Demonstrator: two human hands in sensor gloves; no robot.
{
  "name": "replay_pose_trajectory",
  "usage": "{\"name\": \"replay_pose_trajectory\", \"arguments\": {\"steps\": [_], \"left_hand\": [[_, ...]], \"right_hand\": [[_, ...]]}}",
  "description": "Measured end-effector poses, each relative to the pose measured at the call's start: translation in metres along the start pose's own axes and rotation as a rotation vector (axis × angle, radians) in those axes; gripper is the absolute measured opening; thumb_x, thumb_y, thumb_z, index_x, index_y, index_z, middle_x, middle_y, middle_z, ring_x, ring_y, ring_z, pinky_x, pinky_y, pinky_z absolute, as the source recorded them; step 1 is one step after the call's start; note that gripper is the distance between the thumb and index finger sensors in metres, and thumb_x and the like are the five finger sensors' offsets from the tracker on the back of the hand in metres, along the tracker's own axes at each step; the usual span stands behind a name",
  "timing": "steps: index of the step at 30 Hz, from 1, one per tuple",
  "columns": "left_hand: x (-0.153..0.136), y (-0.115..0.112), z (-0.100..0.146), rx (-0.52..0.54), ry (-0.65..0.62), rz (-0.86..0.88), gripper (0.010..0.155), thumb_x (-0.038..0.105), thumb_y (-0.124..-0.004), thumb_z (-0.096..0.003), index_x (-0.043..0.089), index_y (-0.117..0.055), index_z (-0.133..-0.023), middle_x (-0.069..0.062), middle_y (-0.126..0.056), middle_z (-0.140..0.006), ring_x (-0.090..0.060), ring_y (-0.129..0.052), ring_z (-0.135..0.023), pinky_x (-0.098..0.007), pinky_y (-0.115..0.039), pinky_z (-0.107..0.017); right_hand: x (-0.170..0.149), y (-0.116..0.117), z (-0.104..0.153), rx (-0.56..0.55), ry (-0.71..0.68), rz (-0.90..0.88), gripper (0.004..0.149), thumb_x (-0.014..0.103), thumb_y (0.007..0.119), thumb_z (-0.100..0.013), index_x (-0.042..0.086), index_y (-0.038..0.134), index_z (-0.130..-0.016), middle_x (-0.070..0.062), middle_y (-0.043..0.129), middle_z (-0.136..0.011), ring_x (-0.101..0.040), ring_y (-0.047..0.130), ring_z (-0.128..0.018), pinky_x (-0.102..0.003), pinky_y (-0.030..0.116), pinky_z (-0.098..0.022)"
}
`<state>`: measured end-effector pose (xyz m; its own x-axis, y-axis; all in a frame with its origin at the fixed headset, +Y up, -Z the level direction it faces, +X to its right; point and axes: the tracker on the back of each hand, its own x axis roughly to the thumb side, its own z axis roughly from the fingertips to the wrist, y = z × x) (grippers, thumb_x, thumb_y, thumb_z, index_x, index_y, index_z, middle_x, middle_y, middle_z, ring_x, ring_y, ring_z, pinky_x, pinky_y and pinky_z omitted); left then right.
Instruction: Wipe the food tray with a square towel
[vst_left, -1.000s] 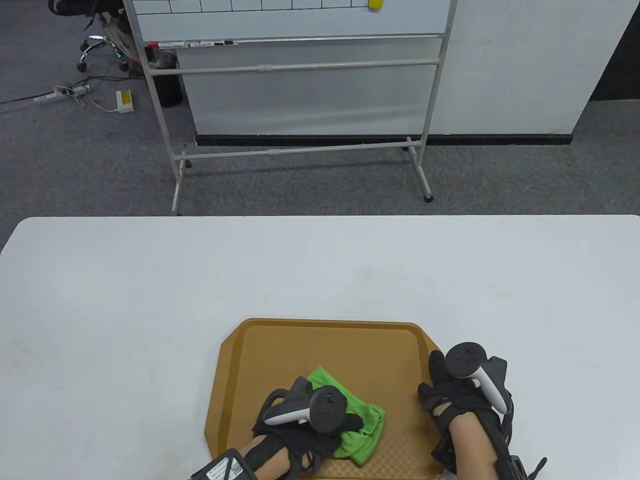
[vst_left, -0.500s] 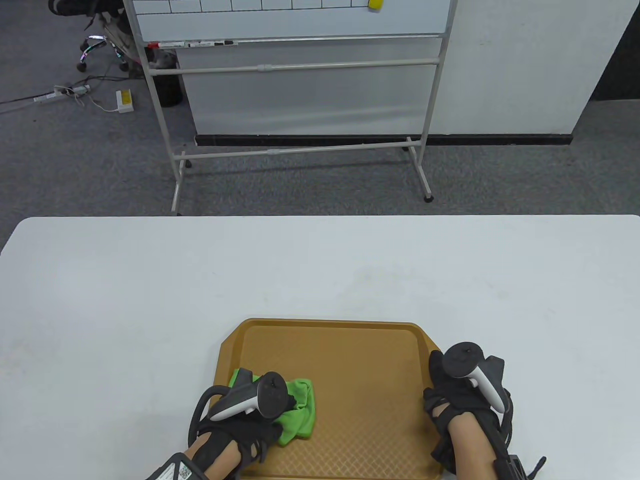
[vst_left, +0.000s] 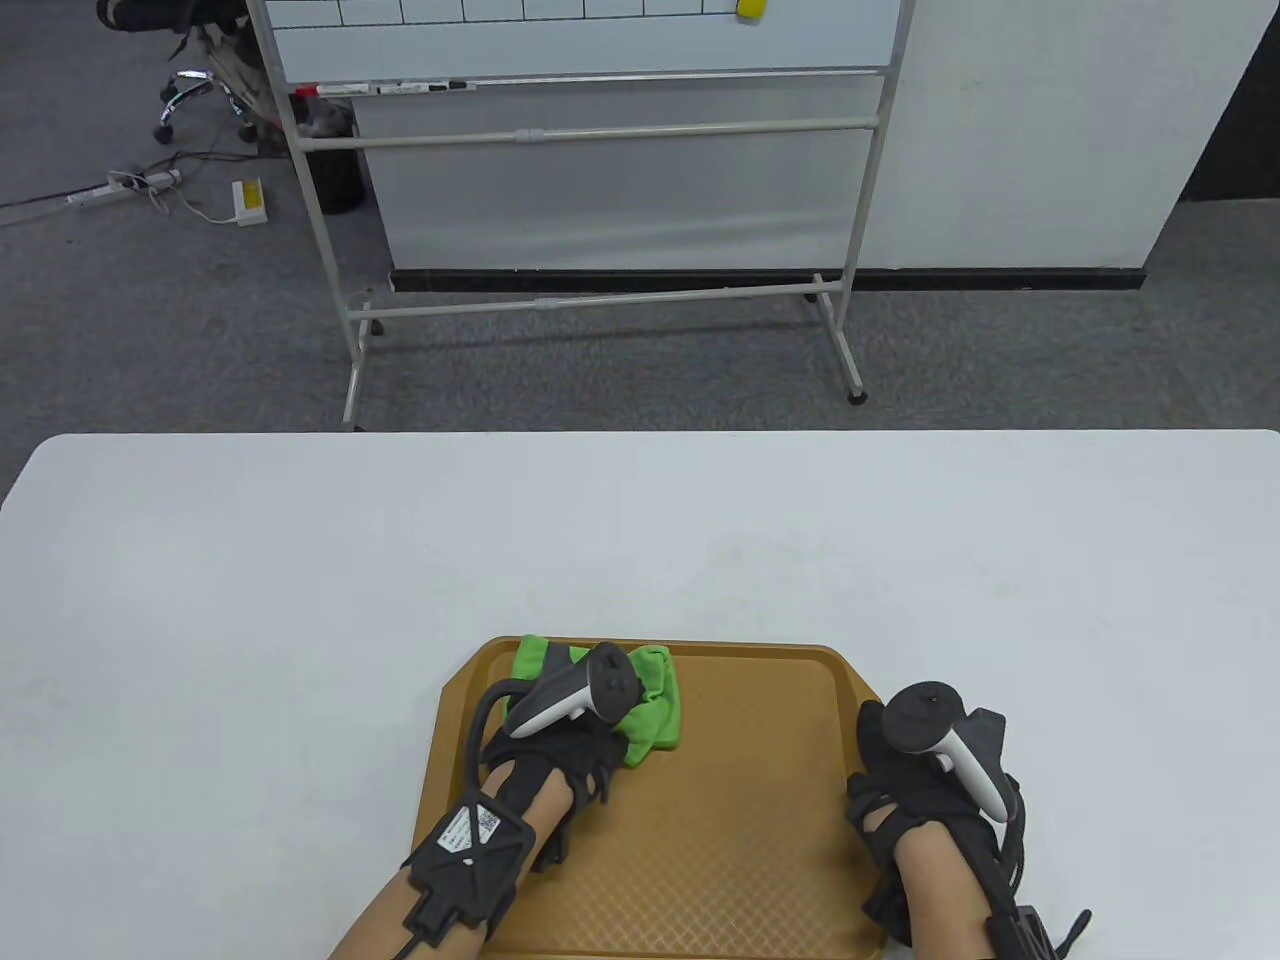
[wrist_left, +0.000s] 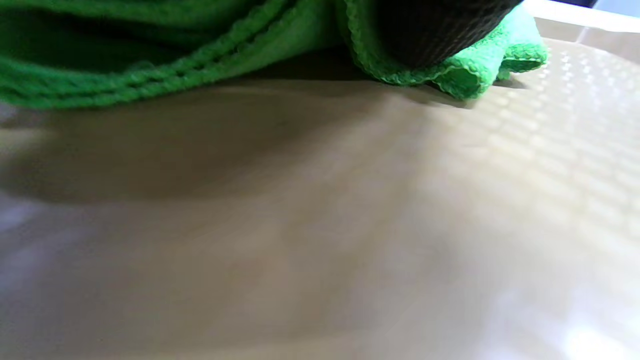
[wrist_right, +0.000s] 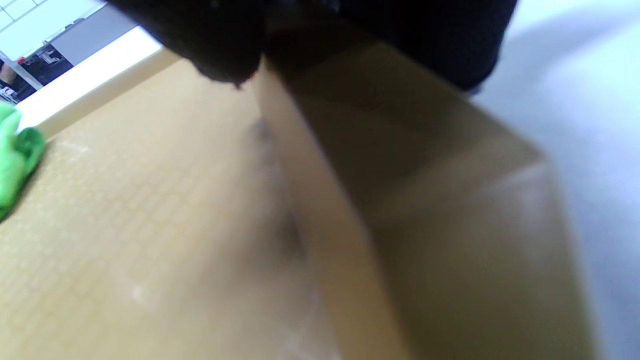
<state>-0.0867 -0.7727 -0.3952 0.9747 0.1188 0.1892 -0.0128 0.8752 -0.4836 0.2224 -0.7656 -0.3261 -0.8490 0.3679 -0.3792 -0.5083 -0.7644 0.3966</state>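
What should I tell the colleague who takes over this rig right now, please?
Left hand presses the bunched green square towel onto the far left corner of the brown plastic food tray.
Right hand rests on the tray's right rim, steadying it.
Done: wiping is under way; how much of the tray is covered cannot be told.
Left: probably wipe the rest of the tray floor, then set the towel aside.

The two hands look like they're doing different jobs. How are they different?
The left hand presses a bunched green towel at the tray's far left corner; the right hand holds no cloth. The left hand lies over the tray's floor; the right hand rests on its right rim, with fingers on either side of it in the right wrist view. Both wear black gloves with trackers.
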Motion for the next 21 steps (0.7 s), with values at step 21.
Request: {"name": "replay_pose_trajectory", "arguments": {"steps": [21], "left_hand": [[0.062,-0.043,0.082,0.017,-0.437,-0.215,0.058,0.047,-0.072,-0.0516,0.048,-0.047,-0.104,0.004,-0.037,-0.118,-0.036,-0.046,-0.103,-0.055,-0.047,-0.073]], "right_hand": [[-0.001,0.001,0.000,-0.004,-0.004,-0.008,0.073,0.035,0.071,-0.050,0.035,0.022,-0.104,-0.004,0.031,-0.119,-0.027,0.080,-0.073,-0.050,0.069,-0.058]]}}
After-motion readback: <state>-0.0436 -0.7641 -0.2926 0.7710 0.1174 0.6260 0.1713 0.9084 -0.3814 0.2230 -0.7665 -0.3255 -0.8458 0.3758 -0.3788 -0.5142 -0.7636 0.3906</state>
